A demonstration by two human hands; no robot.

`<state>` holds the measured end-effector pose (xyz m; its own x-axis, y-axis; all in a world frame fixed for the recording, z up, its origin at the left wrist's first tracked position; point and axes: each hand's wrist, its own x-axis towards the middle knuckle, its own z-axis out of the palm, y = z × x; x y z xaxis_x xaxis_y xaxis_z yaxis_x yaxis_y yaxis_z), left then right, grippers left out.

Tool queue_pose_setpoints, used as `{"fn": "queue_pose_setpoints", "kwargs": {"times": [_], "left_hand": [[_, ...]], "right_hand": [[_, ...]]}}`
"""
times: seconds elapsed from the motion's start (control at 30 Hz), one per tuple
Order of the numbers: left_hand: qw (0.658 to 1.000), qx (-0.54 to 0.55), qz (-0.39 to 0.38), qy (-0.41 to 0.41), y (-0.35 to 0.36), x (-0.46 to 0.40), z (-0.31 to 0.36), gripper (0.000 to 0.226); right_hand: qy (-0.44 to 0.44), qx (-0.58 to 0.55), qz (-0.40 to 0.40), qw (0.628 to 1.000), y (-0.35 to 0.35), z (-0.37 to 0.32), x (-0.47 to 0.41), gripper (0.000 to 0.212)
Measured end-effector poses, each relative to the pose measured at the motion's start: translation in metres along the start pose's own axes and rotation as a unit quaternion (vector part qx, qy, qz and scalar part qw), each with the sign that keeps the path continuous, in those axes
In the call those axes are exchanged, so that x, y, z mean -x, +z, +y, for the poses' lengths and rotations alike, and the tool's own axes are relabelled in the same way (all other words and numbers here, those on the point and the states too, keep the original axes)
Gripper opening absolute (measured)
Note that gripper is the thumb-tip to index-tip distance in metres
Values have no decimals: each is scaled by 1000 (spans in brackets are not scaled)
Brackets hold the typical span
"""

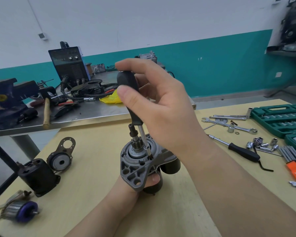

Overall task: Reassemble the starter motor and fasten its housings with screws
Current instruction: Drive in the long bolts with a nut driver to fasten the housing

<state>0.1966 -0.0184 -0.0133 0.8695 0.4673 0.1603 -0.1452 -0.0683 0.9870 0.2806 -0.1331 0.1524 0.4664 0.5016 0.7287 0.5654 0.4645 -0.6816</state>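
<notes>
Standing across most of the view is my pale wooden bench (pixel 186 202), smooth and matte. Behind its far edge sits a grey metal table (pixel 96 110) cluttered with a boxy dark welder (pixel 69 63) and a blue vise (pixel 5 98). At the bench's right edge lies a green plastic socket case (pixel 280 117), with chrome wrenches (pixel 229 124) and loose sockets (pixel 261 144) just beside it.

Near the middle of the bench I hold the starter motor (pixel 135 166) upright, its cast grey aluminium nose housing ribbed and pierced with round holes, a small steel pinion gear rising from its top. Toward the left edge rest a black cylindrical housing (pixel 38 177), a flat bracket with a round bearing plate (pixel 62 157), and, nearer the front left corner, a wound armature (pixel 19 211) with a purple ring.

My left hand (pixel 143 182) comes from below, its grip wrapped round the motor's dark body, thumb showing under the flange. My right hand (pixel 161 108) is above the motor, grip closed round the black rubbery handle of a screwdriver (pixel 135 108); its bright shaft slants down, and the tip sits in a screw hole on the housing's rim.
</notes>
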Motion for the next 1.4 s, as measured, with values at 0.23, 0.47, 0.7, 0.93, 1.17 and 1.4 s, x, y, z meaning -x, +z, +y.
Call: {"fn": "queue_pose_setpoints", "kwargs": {"times": [0.23,0.47,0.7,0.93,1.17,1.4], "left_hand": [[997,-28,2,75,-3,-7,-8,59],[995,-65,0,74,-6,-7,-9,75],[992,-104,9,65,-6,-5,-7,52],[994,-75,24,70,-3,-7,-10,54],[996,-87,12,6,-5,10,-1,40],[999,-45,15,-18,8,-3,12,82]], "right_hand": [[-3,-2,-9,1000,1,0,1,31],[9,-46,-20,999,0,2,0,25],[-14,9,-2,1000,3,2,1,32],[20,-45,-39,998,1,1,2,27],[-12,24,-16,1000,3,2,0,39],[21,-42,-34,998,0,1,1,30]]}}
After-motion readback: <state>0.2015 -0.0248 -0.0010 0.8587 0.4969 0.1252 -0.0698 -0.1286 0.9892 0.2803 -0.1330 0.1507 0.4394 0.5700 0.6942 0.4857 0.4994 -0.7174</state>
